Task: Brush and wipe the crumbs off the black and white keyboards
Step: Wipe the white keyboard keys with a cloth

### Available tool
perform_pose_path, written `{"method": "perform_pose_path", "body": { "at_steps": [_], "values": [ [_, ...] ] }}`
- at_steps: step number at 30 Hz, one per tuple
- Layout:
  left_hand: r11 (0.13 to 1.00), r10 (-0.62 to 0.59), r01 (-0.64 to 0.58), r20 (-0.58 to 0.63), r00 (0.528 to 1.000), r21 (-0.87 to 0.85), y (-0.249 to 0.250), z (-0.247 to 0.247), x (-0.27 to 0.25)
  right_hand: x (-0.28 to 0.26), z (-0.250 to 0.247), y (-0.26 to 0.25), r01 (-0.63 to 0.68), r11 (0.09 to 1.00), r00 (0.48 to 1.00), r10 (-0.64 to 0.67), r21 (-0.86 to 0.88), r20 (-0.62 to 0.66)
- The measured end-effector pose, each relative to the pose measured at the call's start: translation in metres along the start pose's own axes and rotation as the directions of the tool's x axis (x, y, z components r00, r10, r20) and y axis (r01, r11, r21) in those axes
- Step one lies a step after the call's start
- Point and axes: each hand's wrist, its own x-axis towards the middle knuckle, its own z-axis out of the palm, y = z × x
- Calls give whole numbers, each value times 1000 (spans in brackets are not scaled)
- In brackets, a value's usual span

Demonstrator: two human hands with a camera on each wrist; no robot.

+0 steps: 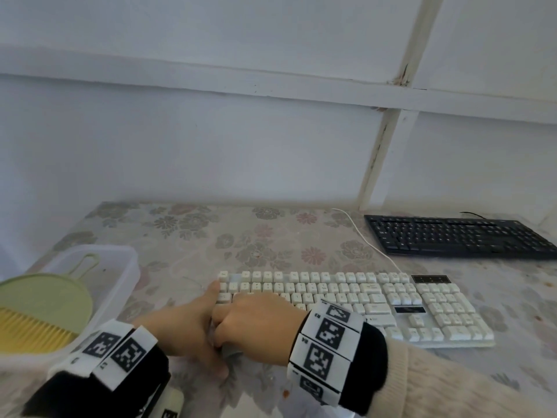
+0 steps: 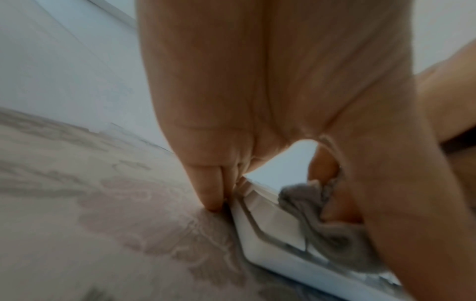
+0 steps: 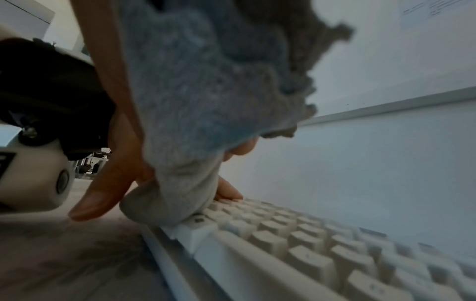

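The white keyboard (image 1: 376, 303) lies across the middle of the floral table; the black keyboard (image 1: 458, 236) sits at the back right. My left hand (image 1: 187, 327) rests against the white keyboard's left end with straight fingers (image 2: 208, 191), its thumb on the table. My right hand (image 1: 259, 321) sits on the keys at that left end and grips a bunched grey-blue cloth (image 3: 193, 91), which presses on the corner keys of the white keyboard (image 3: 309, 254). In the left wrist view the cloth (image 2: 309, 203) shows over the keyboard's edge (image 2: 270, 254).
A clear plastic tub (image 1: 126, 257) at the left edge holds a green dustpan (image 1: 45, 300) and a yellow-bristled brush (image 1: 33, 330). The white keyboard's cable (image 1: 370, 245) runs back toward the wall. The tablecloth (image 1: 241, 236) lies bare behind the white keyboard.
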Motion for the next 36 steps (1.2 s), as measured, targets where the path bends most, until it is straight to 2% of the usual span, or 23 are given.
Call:
{"method": "perform_pose_path", "body": {
  "at_steps": [2,5,10,12,14,16,21,24,26,31,36],
  "values": [
    [1000,-7,7,-24,1000,11,1,1,0,-3,-3,-1,6,1000,1000,-6,-21,7],
    [999,49,-49,-25,998,8,1,2,-3,-9,-6,4,0,999,999,2,-39,44],
    [998,65,-64,7,998,-11,-6,0,-4,-22,-7,23,-108,986,993,99,130,69],
    [998,65,-64,13,998,-28,-6,-2,-5,-26,-8,25,-95,983,995,88,156,53],
    [997,77,-76,26,997,-23,-6,-3,-5,-25,-6,18,-52,985,998,56,165,-16],
    [997,70,-70,40,997,-13,-7,-3,-5,-24,-1,8,-22,993,998,29,116,-64],
    [988,104,-103,-5,995,-118,-13,2,4,-34,12,-7,-75,994,995,69,-83,-68],
    [977,86,-87,-16,996,-197,-12,2,4,-56,27,-3,-135,988,988,129,-79,-80],
    [971,91,-92,-18,996,-220,-10,1,3,-72,38,4,-223,970,974,218,-98,-63],
    [992,50,-55,-39,998,-117,-3,-1,-4,-121,48,24,-374,913,927,374,-162,-30],
    [991,42,-48,-52,998,-125,-6,1,1,-167,55,38,-459,880,888,457,-125,-43]
  ]
}}
